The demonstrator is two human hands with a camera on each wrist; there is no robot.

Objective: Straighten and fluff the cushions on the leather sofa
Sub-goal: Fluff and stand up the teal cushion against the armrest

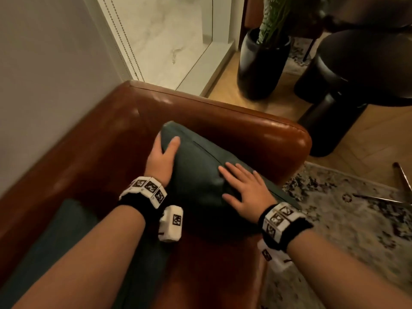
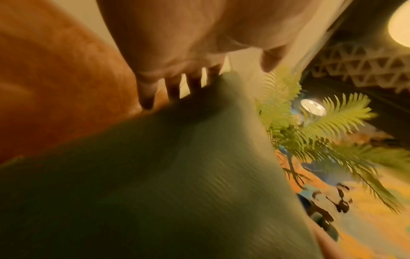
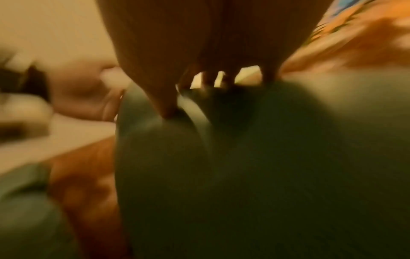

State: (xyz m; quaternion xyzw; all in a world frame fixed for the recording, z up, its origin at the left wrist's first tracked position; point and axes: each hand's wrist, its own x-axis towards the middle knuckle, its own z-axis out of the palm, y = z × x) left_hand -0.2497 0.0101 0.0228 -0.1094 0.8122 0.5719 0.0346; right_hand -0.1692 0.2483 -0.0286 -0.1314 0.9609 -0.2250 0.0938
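A dark green cushion stands on the seat of the brown leather sofa, leaning toward its armrest. My left hand presses against the cushion's left end, with the thumb on the front face and the fingers along the back edge. My right hand lies flat on the cushion's near side with its fingers spread and straight. In the left wrist view my left hand reaches its straight fingers over the cushion edge. The right wrist view is blurred, showing my right hand on the cushion.
A second green cushion lies on the seat at lower left. Beyond the armrest stand a black pot with a fern and a black round stool. A patterned rug covers the floor on the right. A wall and a window stand behind the sofa.
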